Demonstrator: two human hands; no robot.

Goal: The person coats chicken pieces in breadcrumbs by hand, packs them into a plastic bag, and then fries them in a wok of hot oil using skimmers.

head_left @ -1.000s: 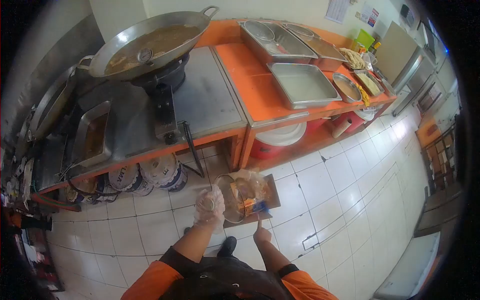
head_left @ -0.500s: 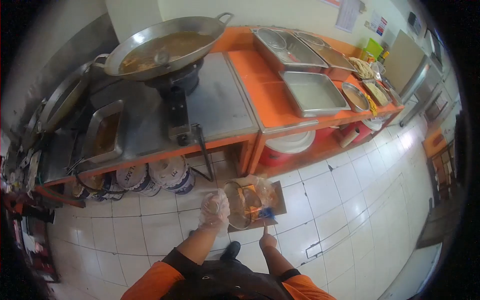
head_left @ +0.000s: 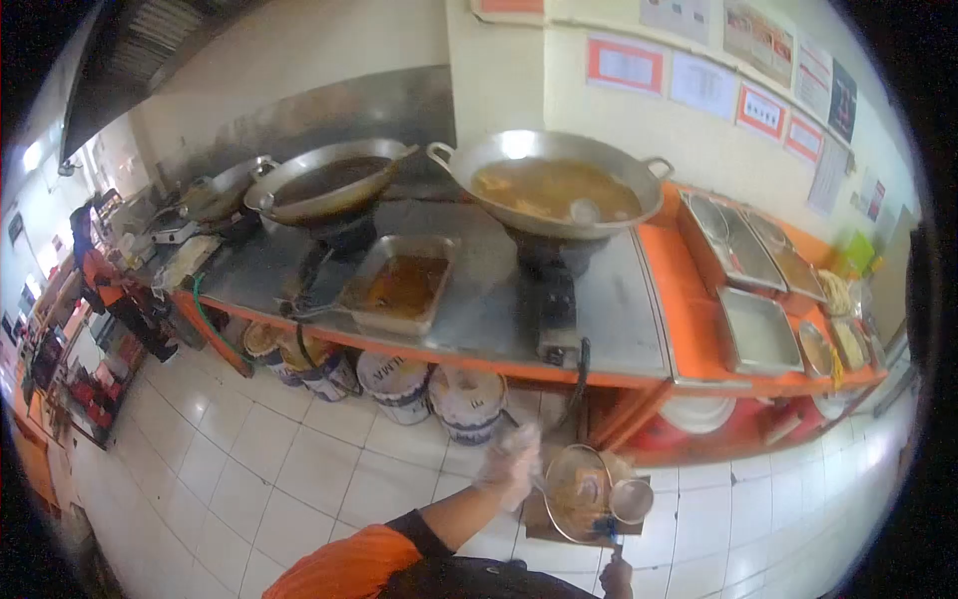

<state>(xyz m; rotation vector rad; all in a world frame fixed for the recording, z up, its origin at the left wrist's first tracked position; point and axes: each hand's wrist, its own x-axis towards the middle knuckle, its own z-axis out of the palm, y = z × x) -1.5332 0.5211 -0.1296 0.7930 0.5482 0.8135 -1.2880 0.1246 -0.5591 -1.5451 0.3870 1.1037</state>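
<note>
My left hand (head_left: 511, 467), in a clear plastic glove, is closed at the side of a round metal-rimmed strainer (head_left: 577, 494), seemingly on its handle; the fingers are blurred. Orange-brown contents show within the strainer's rim. My right hand (head_left: 616, 577), low in the view, is wrapped around the dark handle of a small round metal dipper (head_left: 631, 501), whose bowl overlaps the strainer's right side. A small blue item (head_left: 604, 525) lies by the handle. Beneath them is a brown cardboard-like base (head_left: 544, 527) on the tiled floor.
A steel-topped counter (head_left: 479, 270) carries a large wok (head_left: 559, 175) of brown liquid, another wok (head_left: 329, 183) and a metal tray (head_left: 404, 290). Lidded buckets (head_left: 469, 404) stand below. Metal pans (head_left: 758, 329) sit on an orange shelf. Another person (head_left: 105, 275) stands far left.
My view has swung left and up, bringing in more woks and the other person. The dipper's bowl now shows clearly beside the strainer. Both hands remain around the strainer.
</note>
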